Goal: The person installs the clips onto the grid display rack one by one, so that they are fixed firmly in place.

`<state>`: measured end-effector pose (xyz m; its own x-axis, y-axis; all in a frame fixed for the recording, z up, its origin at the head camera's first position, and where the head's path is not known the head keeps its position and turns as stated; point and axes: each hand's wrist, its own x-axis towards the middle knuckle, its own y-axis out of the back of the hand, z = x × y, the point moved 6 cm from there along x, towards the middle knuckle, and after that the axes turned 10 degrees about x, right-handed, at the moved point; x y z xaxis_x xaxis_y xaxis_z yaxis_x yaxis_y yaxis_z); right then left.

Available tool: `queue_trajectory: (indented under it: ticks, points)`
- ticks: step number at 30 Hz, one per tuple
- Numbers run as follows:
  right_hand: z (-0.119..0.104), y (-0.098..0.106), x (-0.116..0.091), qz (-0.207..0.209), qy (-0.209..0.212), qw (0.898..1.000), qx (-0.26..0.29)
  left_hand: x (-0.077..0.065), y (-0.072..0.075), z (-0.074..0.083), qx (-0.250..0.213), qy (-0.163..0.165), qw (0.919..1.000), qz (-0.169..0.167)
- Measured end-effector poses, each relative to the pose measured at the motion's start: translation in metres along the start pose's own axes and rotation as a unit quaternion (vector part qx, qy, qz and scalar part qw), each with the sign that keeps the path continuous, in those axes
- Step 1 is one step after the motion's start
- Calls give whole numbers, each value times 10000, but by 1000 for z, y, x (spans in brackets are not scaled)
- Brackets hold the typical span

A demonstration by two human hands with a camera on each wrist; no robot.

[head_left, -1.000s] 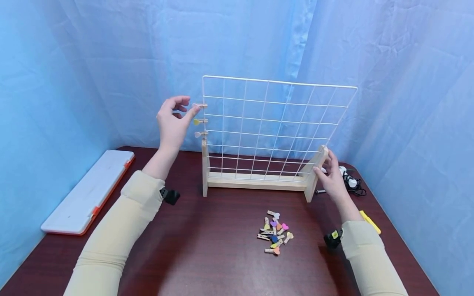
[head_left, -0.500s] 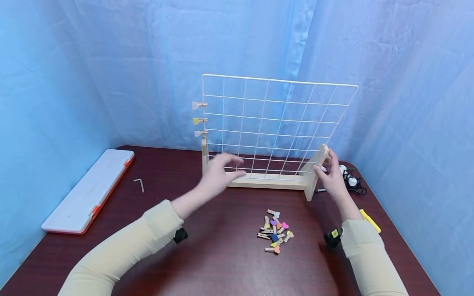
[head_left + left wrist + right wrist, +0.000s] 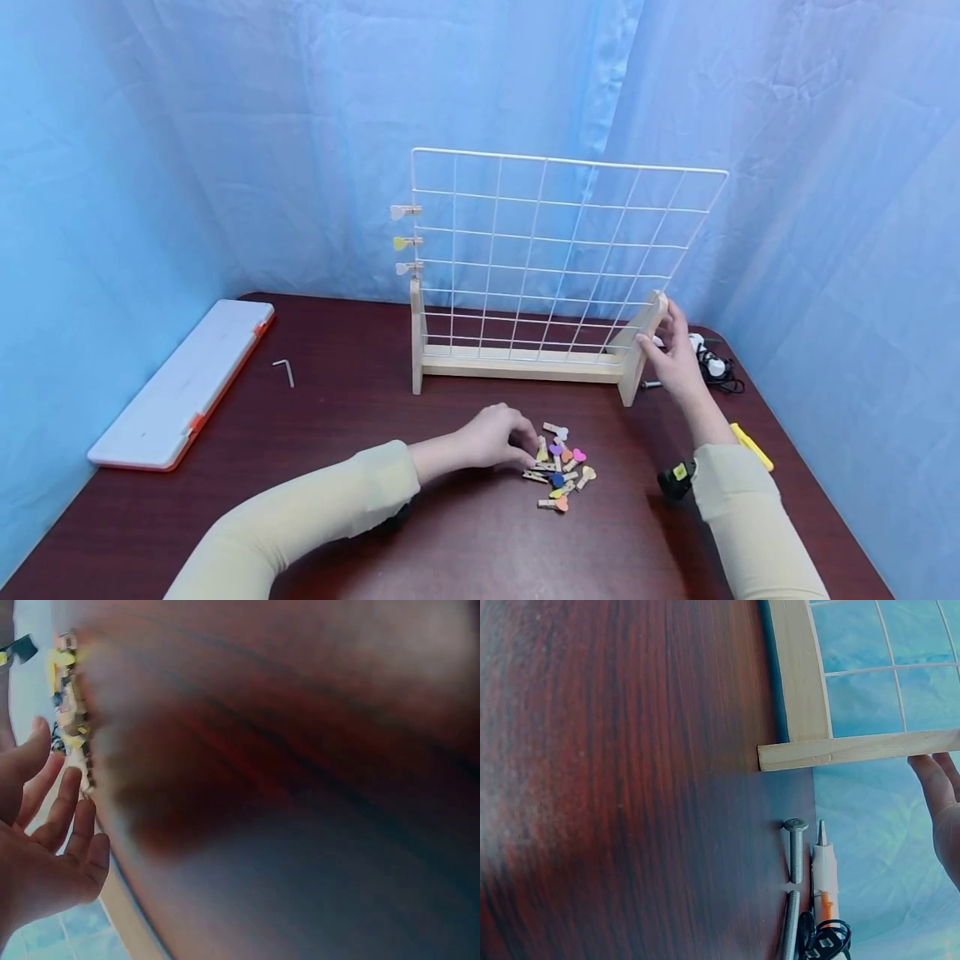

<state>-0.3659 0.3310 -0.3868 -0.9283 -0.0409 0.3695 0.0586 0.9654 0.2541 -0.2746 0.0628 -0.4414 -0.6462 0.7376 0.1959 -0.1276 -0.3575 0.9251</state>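
Note:
A white wire grid (image 3: 562,237) stands in a pale wooden stand (image 3: 517,367) at the back of the table. Three small heart clothespins (image 3: 405,242) clip onto its left edge, two pale and one yellow. In front lies a loose pile of clothespins (image 3: 558,478) with coloured hearts. My left hand (image 3: 495,435) is at the pile's left side, fingertips right at the nearest pegs. The left wrist view shows this hand's fingers (image 3: 64,810) spread and loosely bent. My right hand (image 3: 675,358) holds the stand's right upright (image 3: 637,358), thumb in front, fingers behind.
A white case with orange trim (image 3: 183,383) lies at the left, with a hex key (image 3: 285,372) beside it. Right of the stand are bolts (image 3: 796,851) and a white tool with a metal tip and black cord (image 3: 825,874). A yellow object (image 3: 752,447) lies near the right edge.
My left hand has let go of the top clothespin on the grid's left edge and moved down and right to the pile. The hex key came into sight. My right hand stays put.

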Motion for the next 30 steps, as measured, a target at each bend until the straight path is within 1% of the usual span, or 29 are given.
queue_trajectory:
  ticks: [3, 5, 8, 13, 17, 23, 25, 29, 30]
  points:
    - [6, 2, 2, 28, 67, 9999, -130, 8, -9, 4, 172, -268, 9994, -116]
    - [6, 3, 3, 55, 71, 9998, -159, 13, -12, 7, 262, -454, 9985, -138]
    - [1, 1, 1, 38, 48, 9999, -81, 20, -13, 11, 312, -697, 9968, -216]
    - [-13, -5, -3, -32, -32, 10000, 48, 26, -14, 12, 155, -972, 9941, -446]
    - [-18, -6, -5, -46, -37, 10000, 6, 27, -15, 7, 177, -1017, 9931, -561]
    - [-18, -5, -4, -28, 8, 10000, 19, 25, -11, -1, 189, -890, 9934, -703]
    - [-18, -5, -4, -29, 14, 10000, 22, 24, -8, -1, 322, -892, 9932, -678]
    - [-16, -5, -4, -15, -7, 10000, 5, 22, -4, 0, 760, -964, 9914, -445]
    - [-16, -5, -5, -13, -10, 10000, 9, 22, -4, 0, 810, -968, 9912, -396]
